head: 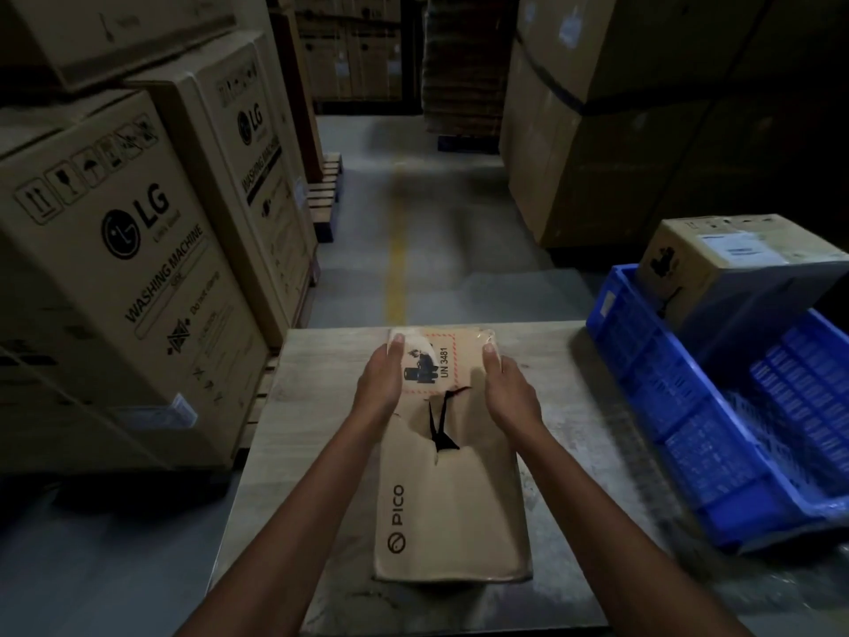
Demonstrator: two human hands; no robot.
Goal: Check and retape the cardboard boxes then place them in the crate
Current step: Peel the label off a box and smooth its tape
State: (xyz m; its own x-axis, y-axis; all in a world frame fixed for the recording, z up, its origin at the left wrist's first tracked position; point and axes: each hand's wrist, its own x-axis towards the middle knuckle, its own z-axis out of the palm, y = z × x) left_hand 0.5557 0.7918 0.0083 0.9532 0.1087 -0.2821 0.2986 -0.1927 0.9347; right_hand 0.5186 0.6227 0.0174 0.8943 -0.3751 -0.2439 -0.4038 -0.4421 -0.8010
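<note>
Towering on the left, stacked LG washing machine cartons [138, 268] line a dim warehouse aisle. Nearer, a pale table [574, 429] has a blue plastic crate [689, 406] at its right, with a second cardboard box [716, 268] tilted in the crate's far end. A PICO cardboard box [452, 508] lies mid-table, its top face raggedly torn. The left hand [383, 383] and right hand [507, 388] flank its far end, fingers straight and open, touching clear tape [399, 337] at the corners.
</note>
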